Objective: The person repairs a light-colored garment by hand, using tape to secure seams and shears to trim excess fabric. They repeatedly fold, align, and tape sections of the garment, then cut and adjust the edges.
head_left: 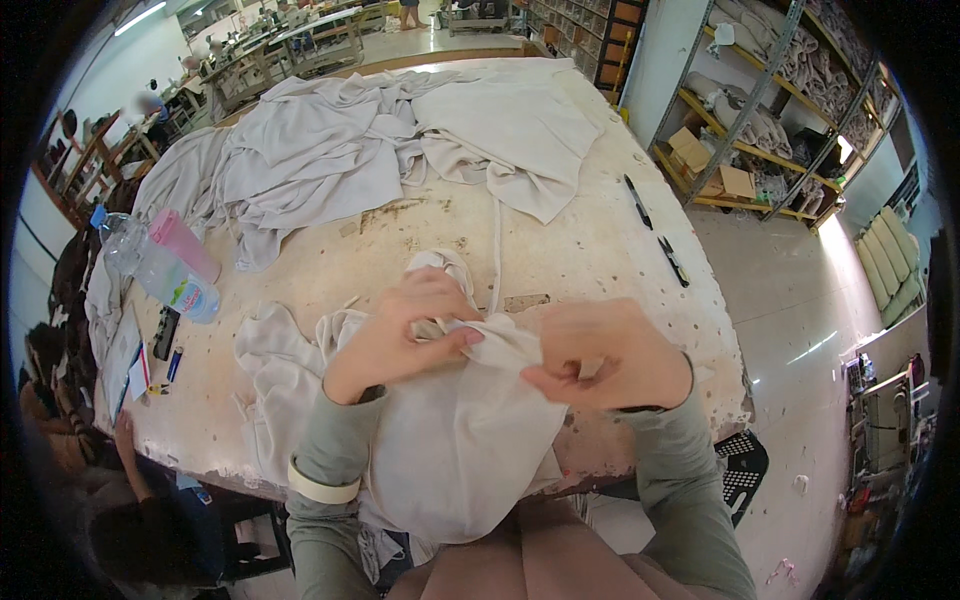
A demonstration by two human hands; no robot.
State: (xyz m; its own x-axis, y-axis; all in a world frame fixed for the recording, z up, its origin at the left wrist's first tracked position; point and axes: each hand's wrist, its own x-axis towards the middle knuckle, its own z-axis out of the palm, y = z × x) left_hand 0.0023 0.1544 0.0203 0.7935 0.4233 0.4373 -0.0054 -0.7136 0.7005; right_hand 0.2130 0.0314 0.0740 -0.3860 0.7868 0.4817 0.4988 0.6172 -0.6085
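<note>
A light beige cloth garment piece [460, 440] lies bunched over the table's near edge and hangs toward my lap. My left hand [405, 330] pinches a fold of it between thumb and fingers. On the other side, my right hand [608, 355] is curled, with its thumb against the cloth's upper edge; motion blurs its fingers slightly. The cloth is drawn up between both hands. A narrow strip [497, 250] of the same colour runs from beside my hands to the far heap of cloth [320, 150].
On the worn table [590, 255], a black pen [637, 202] and thread snips [673, 262] lie right. A clear bottle [160, 270] and pink bottle [185, 245] stand left. Another person's hand [127, 440] rests at the left edge. Shelving [740, 110] stands far right, a black chair [740, 475] near right.
</note>
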